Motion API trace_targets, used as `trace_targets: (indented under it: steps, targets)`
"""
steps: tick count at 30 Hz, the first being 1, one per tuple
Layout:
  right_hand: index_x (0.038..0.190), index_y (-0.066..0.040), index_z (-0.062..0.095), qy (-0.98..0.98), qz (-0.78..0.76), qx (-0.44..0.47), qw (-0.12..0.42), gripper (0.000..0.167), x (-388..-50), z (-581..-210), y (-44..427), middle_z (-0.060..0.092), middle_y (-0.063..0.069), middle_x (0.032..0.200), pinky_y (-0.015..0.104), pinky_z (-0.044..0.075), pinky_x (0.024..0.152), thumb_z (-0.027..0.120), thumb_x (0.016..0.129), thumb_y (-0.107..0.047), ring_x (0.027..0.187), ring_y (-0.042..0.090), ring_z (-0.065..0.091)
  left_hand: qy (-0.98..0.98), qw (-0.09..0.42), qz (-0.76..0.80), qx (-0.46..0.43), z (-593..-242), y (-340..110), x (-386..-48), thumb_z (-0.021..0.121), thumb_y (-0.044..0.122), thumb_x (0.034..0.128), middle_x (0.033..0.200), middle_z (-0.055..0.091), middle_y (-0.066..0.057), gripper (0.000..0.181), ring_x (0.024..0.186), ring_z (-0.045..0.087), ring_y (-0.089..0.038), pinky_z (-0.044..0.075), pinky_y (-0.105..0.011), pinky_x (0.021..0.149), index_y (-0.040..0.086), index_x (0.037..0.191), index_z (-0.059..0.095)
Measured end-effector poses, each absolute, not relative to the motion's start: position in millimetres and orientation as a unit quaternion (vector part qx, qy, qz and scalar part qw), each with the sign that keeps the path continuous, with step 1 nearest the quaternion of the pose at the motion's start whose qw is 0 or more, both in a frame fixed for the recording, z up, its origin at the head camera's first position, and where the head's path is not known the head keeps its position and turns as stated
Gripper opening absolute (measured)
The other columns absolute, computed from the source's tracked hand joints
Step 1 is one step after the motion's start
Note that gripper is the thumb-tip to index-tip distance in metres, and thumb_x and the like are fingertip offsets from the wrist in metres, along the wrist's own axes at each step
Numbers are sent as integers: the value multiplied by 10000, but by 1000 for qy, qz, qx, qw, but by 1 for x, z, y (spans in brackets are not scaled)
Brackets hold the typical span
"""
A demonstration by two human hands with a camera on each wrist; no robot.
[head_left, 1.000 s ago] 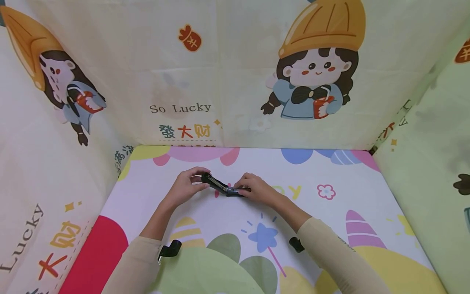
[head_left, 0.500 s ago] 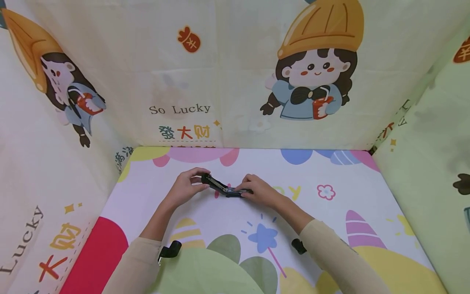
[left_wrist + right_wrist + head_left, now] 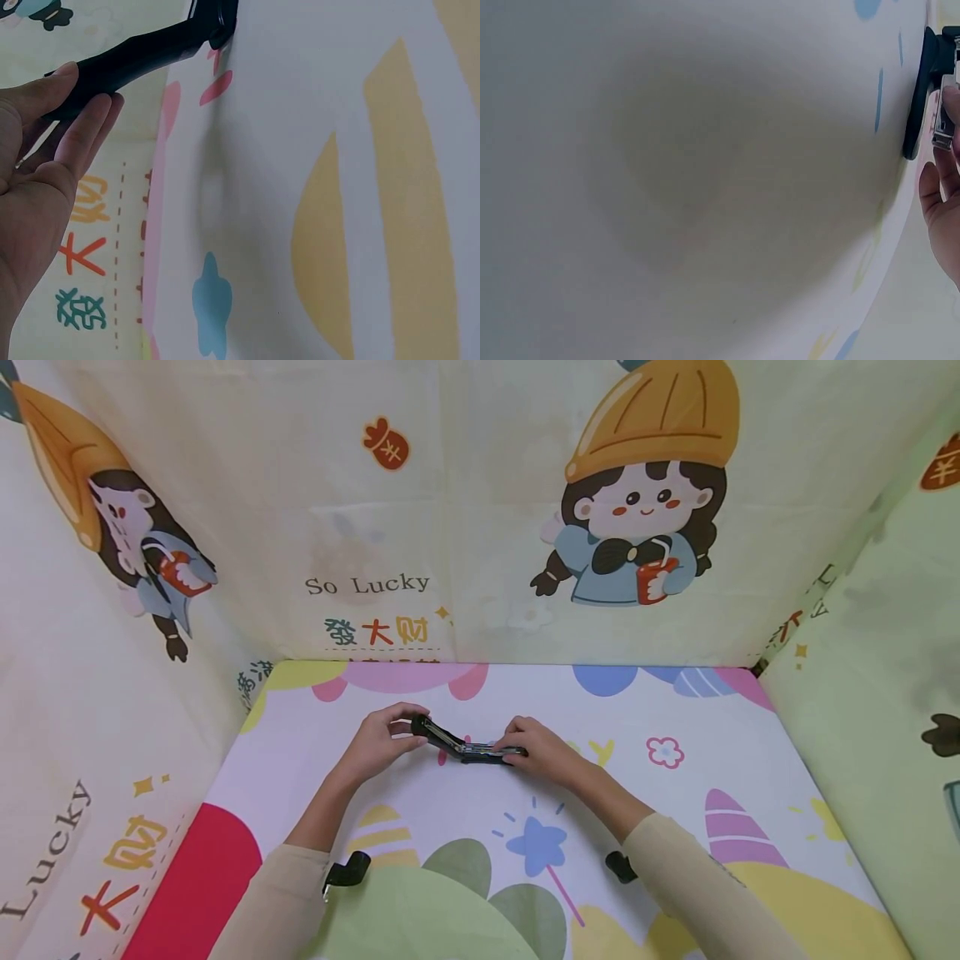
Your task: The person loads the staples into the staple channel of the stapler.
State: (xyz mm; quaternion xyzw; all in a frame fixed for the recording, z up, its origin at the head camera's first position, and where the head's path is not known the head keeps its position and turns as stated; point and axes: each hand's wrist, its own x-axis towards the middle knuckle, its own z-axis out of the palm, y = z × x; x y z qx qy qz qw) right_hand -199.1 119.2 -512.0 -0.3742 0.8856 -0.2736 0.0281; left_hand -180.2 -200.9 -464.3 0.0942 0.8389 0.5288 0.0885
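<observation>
Bridging: opened stapler | left fingers pinch its raised end | right fingers pinch its metal rail

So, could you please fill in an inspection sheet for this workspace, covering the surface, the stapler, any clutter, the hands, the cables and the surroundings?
Surface: white table with colourful printed shapes.
Stapler: black, spread open at its hinge, a silver metal part showing; whether its base rests on the table is unclear.
Clutter: nothing loose seen; black pieces show beside the sleeves.
Left hand: holds the raised end of the stapler.
Right hand: grips the other end, thumb on the silver metal part.
Cables: nothing seen.
Surroundings: printed sheets at the back and both sides, with cartoon figures and lettering.
</observation>
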Motion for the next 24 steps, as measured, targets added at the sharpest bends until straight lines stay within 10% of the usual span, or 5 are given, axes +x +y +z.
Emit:
trace_targets:
  steps: [24]
  targets:
    - [1189, -180, 768, 893, -288, -343, 39, 256, -195, -510, 134, 657, 27, 1149, 391, 533, 929, 774, 934, -166, 1062, 190, 603, 835, 93, 534, 95, -466, -202, -181, 784, 26, 897, 1316, 653, -135, 462, 1150, 692, -319, 620, -332, 901, 59, 1337, 648]
